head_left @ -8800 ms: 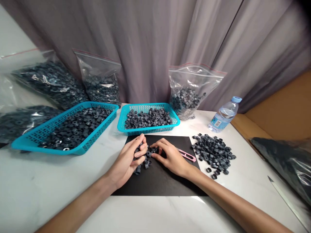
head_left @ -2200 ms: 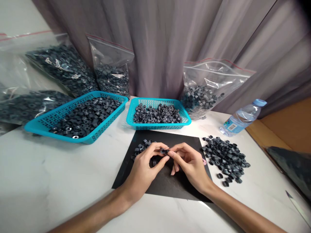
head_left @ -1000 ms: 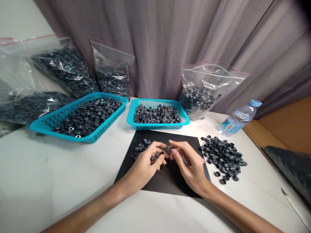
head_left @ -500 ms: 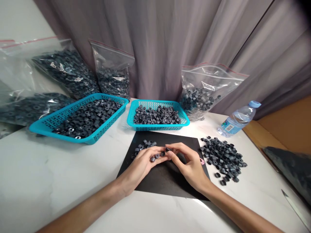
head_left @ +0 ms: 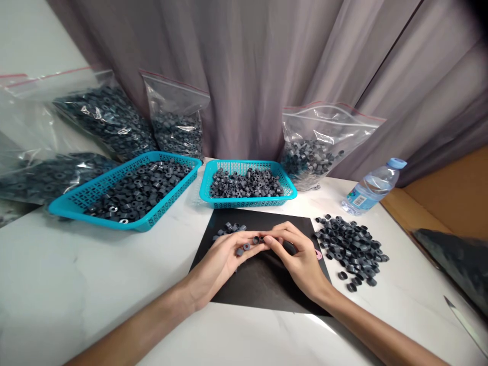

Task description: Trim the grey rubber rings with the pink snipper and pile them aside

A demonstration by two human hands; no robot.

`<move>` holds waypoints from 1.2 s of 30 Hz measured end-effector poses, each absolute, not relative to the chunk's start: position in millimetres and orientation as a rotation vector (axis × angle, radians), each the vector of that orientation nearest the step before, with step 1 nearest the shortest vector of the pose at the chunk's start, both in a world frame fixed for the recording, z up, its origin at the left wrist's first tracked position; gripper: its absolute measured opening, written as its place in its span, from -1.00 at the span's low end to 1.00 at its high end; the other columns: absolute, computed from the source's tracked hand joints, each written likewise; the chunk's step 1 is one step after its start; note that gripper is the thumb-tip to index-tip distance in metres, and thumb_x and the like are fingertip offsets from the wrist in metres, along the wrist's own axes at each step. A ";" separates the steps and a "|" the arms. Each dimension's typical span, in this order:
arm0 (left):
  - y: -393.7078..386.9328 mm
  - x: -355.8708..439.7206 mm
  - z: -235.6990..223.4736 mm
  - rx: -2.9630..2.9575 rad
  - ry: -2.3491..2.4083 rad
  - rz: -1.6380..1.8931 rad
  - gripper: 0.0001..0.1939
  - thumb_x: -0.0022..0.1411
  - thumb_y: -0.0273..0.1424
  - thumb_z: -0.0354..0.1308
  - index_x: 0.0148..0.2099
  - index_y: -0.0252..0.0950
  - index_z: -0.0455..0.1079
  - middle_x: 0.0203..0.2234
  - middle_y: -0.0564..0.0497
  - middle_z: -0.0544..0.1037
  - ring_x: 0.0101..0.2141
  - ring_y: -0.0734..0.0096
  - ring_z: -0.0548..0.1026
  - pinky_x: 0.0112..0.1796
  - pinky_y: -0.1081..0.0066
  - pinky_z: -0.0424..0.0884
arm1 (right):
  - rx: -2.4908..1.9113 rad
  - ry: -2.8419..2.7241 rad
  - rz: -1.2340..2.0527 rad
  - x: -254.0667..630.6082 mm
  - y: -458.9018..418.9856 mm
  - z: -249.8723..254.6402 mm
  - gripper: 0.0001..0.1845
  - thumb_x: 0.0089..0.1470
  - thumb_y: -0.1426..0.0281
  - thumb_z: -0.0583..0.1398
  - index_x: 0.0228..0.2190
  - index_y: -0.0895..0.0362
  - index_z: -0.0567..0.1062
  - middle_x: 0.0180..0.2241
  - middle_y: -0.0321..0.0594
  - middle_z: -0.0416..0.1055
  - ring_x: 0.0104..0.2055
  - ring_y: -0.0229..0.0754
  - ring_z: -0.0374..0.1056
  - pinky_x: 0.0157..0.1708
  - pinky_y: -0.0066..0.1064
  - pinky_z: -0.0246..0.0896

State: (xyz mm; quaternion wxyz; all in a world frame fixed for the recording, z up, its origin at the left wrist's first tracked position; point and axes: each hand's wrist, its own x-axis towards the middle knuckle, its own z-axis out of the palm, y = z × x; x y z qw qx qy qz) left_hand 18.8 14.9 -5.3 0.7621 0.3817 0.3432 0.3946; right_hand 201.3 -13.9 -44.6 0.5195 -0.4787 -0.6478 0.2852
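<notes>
My left hand and my right hand meet fingertip to fingertip over a black mat. Both pinch small dark grey plastic rings held between them. The left palm is turned up, with another ring resting on its fingers. A small heap of the same rings lies on the mat just beyond the left hand. A pink tool peeks out behind the right hand. A bigger loose pile of rings lies on the white table to the right.
Two turquoise baskets of rings stand behind the mat, a large one at left and a smaller one. Clear zip bags of rings lean on the curtain. A water bottle lies at right, a cardboard box beyond.
Both hands have sunk a little toward the mat and stayed joined at the fingertips around the rings. The view shifted slightly.
</notes>
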 end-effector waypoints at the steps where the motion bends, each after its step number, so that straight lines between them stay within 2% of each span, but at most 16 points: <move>1: 14.9 18.7 -4.9 0.826 0.753 0.860 -0.73 0.22 -0.54 0.07 -0.34 -0.40 0.63 -0.09 -0.14 0.66 0.01 0.12 0.56 0.20 0.21 0.38 | -1.149 -1.551 0.685 201.5 -13.7 -44.9 -0.79 0.25 0.28 0.22 -0.16 0.01 0.65 -0.27 -0.20 0.45 -0.22 -0.15 0.38 -0.16 -0.32 0.27; 4: 13.8 17.7 -3.9 0.846 0.751 0.839 -0.75 0.21 -0.57 0.10 -0.33 -0.39 0.62 -0.04 -0.12 0.64 0.05 0.13 0.54 0.22 0.25 0.35 | -1.146 -1.540 0.688 202.0 -14.3 -45.0 -0.78 0.26 0.28 0.21 -0.15 0.01 0.64 -0.26 -0.19 0.46 -0.20 -0.15 0.38 -0.15 -0.32 0.28; 8: 11.8 17.0 -0.6 0.895 0.762 0.784 -0.80 0.25 -0.52 0.17 -0.14 -0.35 0.62 -0.05 -0.07 0.65 0.09 0.18 0.51 0.23 0.32 0.32 | -1.151 -1.533 0.676 202.7 -16.1 -44.7 -0.78 0.25 0.28 0.21 -0.15 0.01 0.64 -0.25 -0.19 0.45 -0.20 -0.16 0.37 -0.17 -0.32 0.29; 12: 11.4 17.1 2.4 0.928 0.812 0.725 -0.73 0.25 -0.46 0.24 0.00 -0.30 0.56 -0.06 -0.05 0.66 0.09 0.24 0.52 0.21 0.34 0.32 | -1.152 -1.522 0.653 203.3 -16.5 -45.3 -0.79 0.25 0.29 0.22 -0.13 0.01 0.63 -0.28 -0.21 0.41 -0.26 -0.19 0.33 -0.25 -0.35 0.27; 21: 13.4 14.4 -5.4 1.067 0.776 0.693 -0.61 0.23 -0.37 0.30 0.11 -0.27 0.49 0.03 -0.06 0.62 0.12 0.20 0.48 0.22 0.24 0.29 | -1.119 -1.563 0.648 203.8 -18.3 -46.3 -0.77 0.21 0.31 0.25 -0.08 -0.04 0.60 -0.25 -0.24 0.36 -0.31 -0.24 0.29 -0.32 -0.37 0.27; 25: 12.3 15.7 -6.1 1.028 0.793 0.685 -0.61 0.21 -0.39 0.31 0.09 -0.29 0.50 0.00 -0.07 0.63 0.11 0.19 0.49 0.22 0.24 0.28 | -1.121 -1.578 0.633 204.3 -19.1 -46.1 -0.76 0.23 0.32 0.24 -0.07 -0.04 0.59 -0.23 -0.22 0.37 -0.29 -0.23 0.31 -0.29 -0.35 0.29; 28: 11.6 17.9 -4.2 0.946 0.817 0.721 -0.71 0.23 -0.41 0.28 0.01 -0.31 0.55 -0.03 -0.08 0.64 0.09 0.20 0.50 0.19 0.27 0.31 | -1.133 -1.625 0.633 203.3 -19.5 -44.6 -0.74 0.25 0.32 0.21 -0.04 -0.05 0.58 -0.21 -0.22 0.37 -0.30 -0.23 0.31 -0.25 -0.33 0.30; 33: 12.7 17.0 -2.1 0.949 0.811 0.759 -0.80 0.26 -0.35 0.26 -0.09 -0.26 0.59 -0.12 -0.03 0.63 0.05 0.26 0.50 0.09 0.38 0.36 | -1.127 -1.710 0.687 197.9 -19.6 -43.8 -0.66 0.29 0.29 0.16 0.08 -0.08 0.50 -0.14 -0.18 0.34 -0.16 -0.16 0.33 -0.18 -0.33 0.32; 36: 14.7 13.4 -3.4 0.956 0.835 0.767 -0.80 0.24 -0.34 0.27 -0.08 -0.24 0.57 -0.16 -0.01 0.61 -0.03 0.33 0.49 0.00 0.43 0.36 | -1.117 -1.705 0.701 194.6 -18.1 -48.3 -0.64 0.30 0.27 0.15 0.11 -0.11 0.45 -0.11 -0.19 0.32 -0.17 -0.19 0.33 -0.18 -0.35 0.33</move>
